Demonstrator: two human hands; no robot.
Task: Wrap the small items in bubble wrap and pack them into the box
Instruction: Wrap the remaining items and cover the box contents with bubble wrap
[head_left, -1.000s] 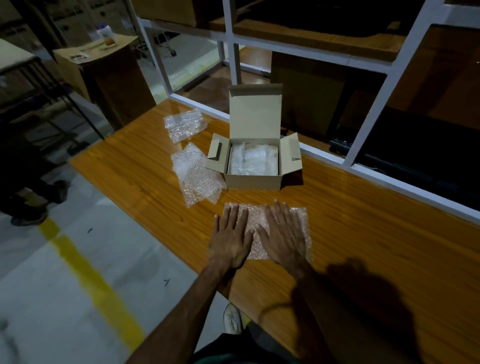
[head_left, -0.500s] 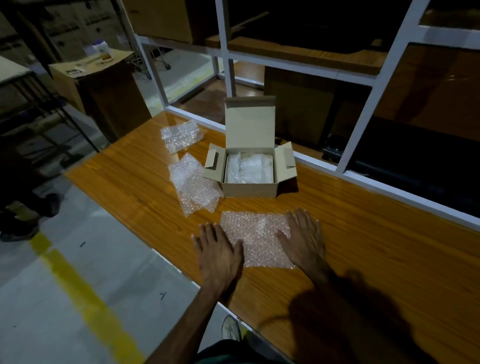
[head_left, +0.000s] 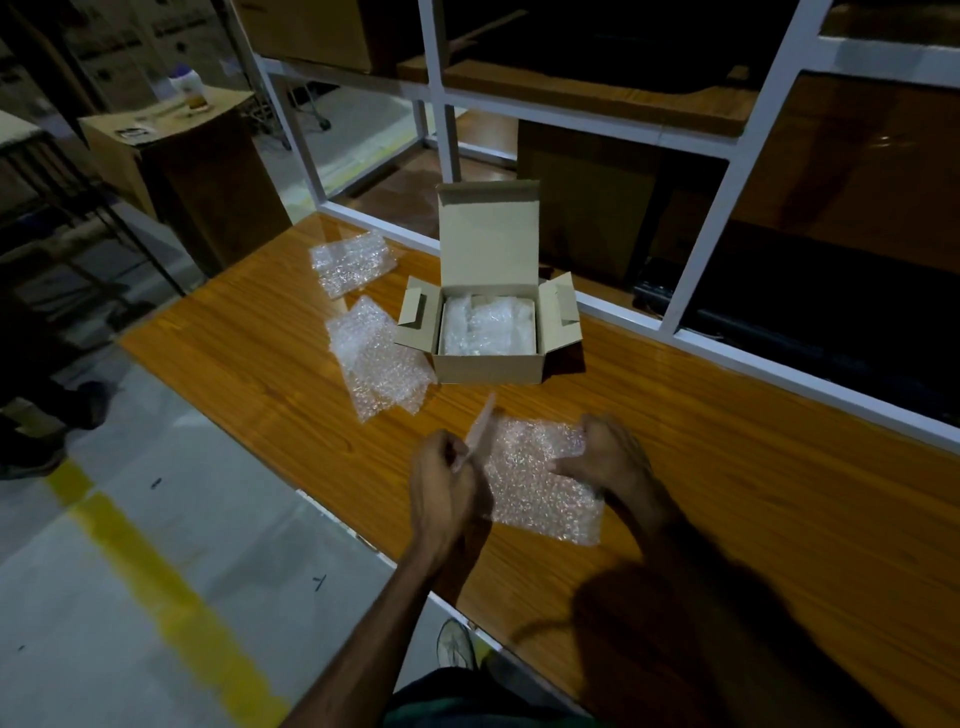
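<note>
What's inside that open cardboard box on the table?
The box holds clear bubble wrap bundles that fill most of its opening. Whatever is wrapped inside them is covered, and the bottom of the box is hidden too.

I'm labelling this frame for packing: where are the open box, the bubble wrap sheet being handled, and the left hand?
open box (head_left: 488, 369), head view, front wall.
bubble wrap sheet (head_left: 540, 488), head view, middle of the sheet.
left hand (head_left: 447, 488), head view, back of the hand.
</note>
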